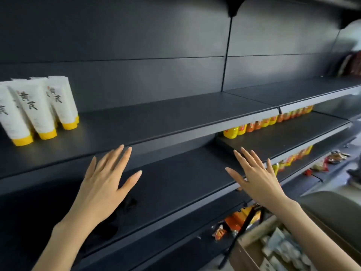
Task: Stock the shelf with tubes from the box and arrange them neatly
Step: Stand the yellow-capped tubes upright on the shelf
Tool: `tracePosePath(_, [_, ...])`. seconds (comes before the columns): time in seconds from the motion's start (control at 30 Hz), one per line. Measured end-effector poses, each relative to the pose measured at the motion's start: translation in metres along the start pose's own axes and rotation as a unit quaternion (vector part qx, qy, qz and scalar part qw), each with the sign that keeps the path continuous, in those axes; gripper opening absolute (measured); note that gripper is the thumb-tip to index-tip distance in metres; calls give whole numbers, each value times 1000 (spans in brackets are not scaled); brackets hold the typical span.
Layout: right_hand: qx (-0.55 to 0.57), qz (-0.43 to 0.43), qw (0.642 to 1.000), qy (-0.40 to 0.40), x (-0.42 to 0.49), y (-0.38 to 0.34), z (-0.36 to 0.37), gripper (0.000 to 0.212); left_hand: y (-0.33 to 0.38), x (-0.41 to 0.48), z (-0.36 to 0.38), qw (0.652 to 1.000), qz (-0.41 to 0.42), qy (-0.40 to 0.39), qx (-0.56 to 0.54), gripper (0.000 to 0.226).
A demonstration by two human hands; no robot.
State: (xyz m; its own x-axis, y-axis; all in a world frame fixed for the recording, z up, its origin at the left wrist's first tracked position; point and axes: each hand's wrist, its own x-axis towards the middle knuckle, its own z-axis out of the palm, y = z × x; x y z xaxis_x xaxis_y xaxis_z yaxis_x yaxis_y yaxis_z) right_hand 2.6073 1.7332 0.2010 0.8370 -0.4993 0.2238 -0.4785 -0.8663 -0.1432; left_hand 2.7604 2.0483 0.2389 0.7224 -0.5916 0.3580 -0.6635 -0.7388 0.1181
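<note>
Several white tubes [37,106] with yellow caps and black brush lettering stand cap-down in a tight cluster at the far left of the dark shelf [156,118]. My left hand [105,180] is spread flat, palm down, in front of the shelf's front edge, holding nothing. My right hand [256,177] is spread the same way farther right, over the shelf below, also with nothing in it. A cardboard box [273,249] at the bottom right holds several pale packaged tubes.
A lower dark shelf [175,184] runs under my hands. Rows of yellow and orange bottles [267,122] line the shelf to the right. Orange packets [238,218] lie on the lowest shelf by the box. A grey rounded object [336,212] stands at the right.
</note>
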Motion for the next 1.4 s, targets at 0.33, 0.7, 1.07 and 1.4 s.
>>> tracePosePath(0.33, [20, 93, 994, -49, -62, 138, 18, 76, 124, 18, 87, 993, 68, -90, -25, 80])
tracePosePath(0.7, [52, 260, 954, -140, -129, 219, 77, 70, 205, 49, 183, 957, 157, -233, -66, 79])
tracePosePath(1.07, [89, 435, 884, -148, -141, 234, 161, 69, 256, 114, 288, 891, 281, -353, -54, 85])
tracePosePath(1.4, [212, 521, 816, -130, -123, 237, 269, 68, 297, 117, 387, 833, 354, -422, -55, 72])
